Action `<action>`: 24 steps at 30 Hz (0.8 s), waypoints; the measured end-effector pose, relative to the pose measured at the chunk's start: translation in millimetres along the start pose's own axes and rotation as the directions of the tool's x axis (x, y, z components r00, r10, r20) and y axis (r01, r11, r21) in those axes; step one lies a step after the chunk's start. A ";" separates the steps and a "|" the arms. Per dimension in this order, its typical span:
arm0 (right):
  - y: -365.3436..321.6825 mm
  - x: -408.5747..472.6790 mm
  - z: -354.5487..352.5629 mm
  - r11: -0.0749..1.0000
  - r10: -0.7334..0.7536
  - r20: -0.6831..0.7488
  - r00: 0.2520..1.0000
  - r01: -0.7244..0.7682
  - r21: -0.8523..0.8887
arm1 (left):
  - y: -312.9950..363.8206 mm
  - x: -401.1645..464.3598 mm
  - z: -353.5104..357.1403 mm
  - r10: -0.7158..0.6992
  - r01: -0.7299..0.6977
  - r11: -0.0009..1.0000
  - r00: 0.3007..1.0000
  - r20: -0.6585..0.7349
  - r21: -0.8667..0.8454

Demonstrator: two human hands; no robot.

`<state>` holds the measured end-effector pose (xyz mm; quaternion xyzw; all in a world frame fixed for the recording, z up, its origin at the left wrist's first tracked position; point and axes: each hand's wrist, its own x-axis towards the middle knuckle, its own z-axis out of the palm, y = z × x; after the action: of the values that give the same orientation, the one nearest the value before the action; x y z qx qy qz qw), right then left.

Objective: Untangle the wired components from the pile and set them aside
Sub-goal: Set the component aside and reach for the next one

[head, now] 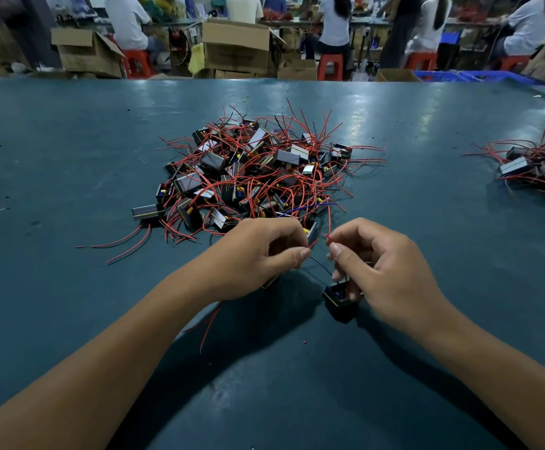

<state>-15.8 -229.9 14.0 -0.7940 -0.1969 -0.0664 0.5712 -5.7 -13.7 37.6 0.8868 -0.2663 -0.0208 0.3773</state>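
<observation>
At the near middle of the table (pixel 69 131), just short of the pile (pixel 251 170): left hand (pixel 258 254) with the grip closed on a red wire end (pixel 313 244), pinched between thumb and forefinger; right hand (pixel 384 267) with the grip closed likewise on another red wire end (pixel 329 237), lower fingers touching a small black block (pixel 337 298) hanging or resting right beneath. A thin black wire (pixel 321 266) looping between the two hands; whether one part or two are held here, hard to tell. Red wires (pixel 209 323) trailing out under the left wrist toward the near edge. Likely light to lift, each block small and rigid, the leads thin, springy and quick to snag on their neighbours; probably best taken by the block body, or by a lead close to where it enters the block, and drawn out slowly rather than yanked, since a hard tug on a bare lead could strain its joint. Most of the job apparently still ahead, judging by the size of the pile at the middle of the table. Toward the right edge, a smaller cluster (pixel 537 167) of the same parts, seemingly those already set aside. Beyond the far edge, open cardboard boxes (pixel 235 47) on the floor, contents not visible, and blue crates (pixel 479 76) near the far right corner, contents equally unclear.
</observation>
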 end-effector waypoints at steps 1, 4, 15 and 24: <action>-0.2 0.2 1.0 0.999 0.016 0.001 1.000 -0.016 0.045 | 0.2 0.2 0.7 -0.003 0.003 1.000 1.000 0.003 -0.007; 0.5 0.1 4.1 0.994 0.045 0.004 0.999 -0.045 0.102 | 0.7 0.8 2.9 0.002 -0.002 1.000 1.000 -0.008 -0.015; -0.2 -0.5 8.7 1.000 0.005 -0.037 0.999 -0.004 0.028 | 3.5 0.8 9.1 -0.027 0.022 0.996 0.998 -0.063 -0.083; 0.5 1.0 11.7 0.994 0.003 -0.081 0.997 0.007 0.113 | 7.1 1.7 12.4 -0.025 0.017 0.994 0.997 -0.066 -0.111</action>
<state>-16.1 -218.9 9.9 -0.7569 -0.1779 -0.0878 0.6227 -10.4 -26.8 33.8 0.8675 -0.2425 -0.0095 0.4342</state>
